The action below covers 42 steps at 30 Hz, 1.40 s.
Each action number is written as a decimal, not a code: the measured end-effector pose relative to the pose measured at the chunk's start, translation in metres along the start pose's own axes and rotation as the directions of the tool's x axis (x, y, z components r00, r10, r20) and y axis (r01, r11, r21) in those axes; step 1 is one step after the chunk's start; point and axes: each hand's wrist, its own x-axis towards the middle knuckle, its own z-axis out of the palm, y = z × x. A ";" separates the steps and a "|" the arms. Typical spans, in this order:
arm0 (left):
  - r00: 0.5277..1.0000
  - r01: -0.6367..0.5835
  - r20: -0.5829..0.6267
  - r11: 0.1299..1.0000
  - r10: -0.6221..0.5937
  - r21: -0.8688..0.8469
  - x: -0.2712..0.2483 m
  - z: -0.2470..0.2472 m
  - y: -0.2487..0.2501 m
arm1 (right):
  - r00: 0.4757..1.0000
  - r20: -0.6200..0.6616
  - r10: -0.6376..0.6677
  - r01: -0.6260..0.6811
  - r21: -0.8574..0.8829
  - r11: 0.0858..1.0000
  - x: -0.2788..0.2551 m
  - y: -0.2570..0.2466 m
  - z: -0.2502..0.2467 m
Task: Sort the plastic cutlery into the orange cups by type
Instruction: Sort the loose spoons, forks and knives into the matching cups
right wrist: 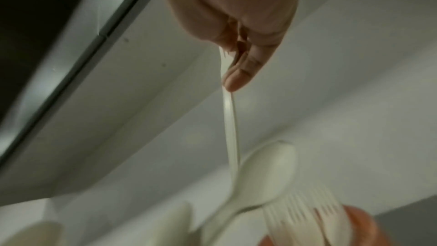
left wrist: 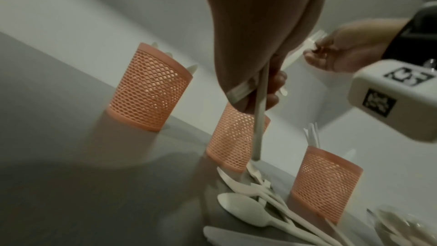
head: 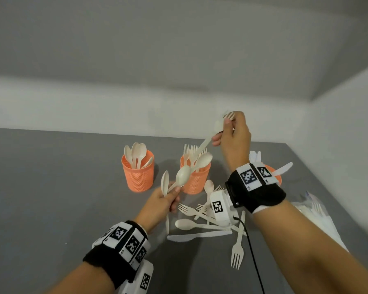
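Three orange mesh cups stand in a row: the left cup (head: 139, 175) holds spoons, the middle cup (head: 195, 181) holds forks, and the right cup (head: 277, 177), with knives, is mostly hidden behind my right wrist. My left hand (head: 172, 194) grips a bunch of three cream spoons (head: 183, 178) by their handles, bowls up, in front of the middle cup. Above that cup, my right hand (head: 221, 131) pinches a fork (head: 207, 143) near its tines, with the handle slanting down towards the forks. In the right wrist view the fork's handle (right wrist: 230, 128) hangs from my fingers (right wrist: 241, 70).
A loose pile of forks, spoons and a knife (head: 198, 235) lies on the grey table (head: 51, 187) in front of the cups. One fork (head: 237, 251) lies nearer me. A clear plastic bag (head: 314, 211) sits at the right table edge. A white wall is behind.
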 end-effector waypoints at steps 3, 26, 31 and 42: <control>0.999 -0.017 -0.028 0.999 0.016 -0.035 -0.001 -0.013 -0.001 | 1.000 0.002 -0.008 0.008 -0.091 0.996 0.002 0.025 0.015; 0.981 0.079 0.172 0.992 -0.095 0.100 -0.009 -0.023 0.003 | 0.870 0.486 0.076 -0.118 0.056 0.991 -0.041 0.019 0.046; 0.984 0.111 0.060 0.834 -0.170 0.540 -0.007 -0.047 0.012 | 0.933 0.360 0.015 0.021 -0.095 0.995 -0.055 0.023 0.044; 0.993 0.020 0.118 0.996 -0.030 0.086 -0.001 -0.012 0.024 | 0.773 0.600 0.206 -0.189 -0.093 0.978 -0.092 0.006 0.042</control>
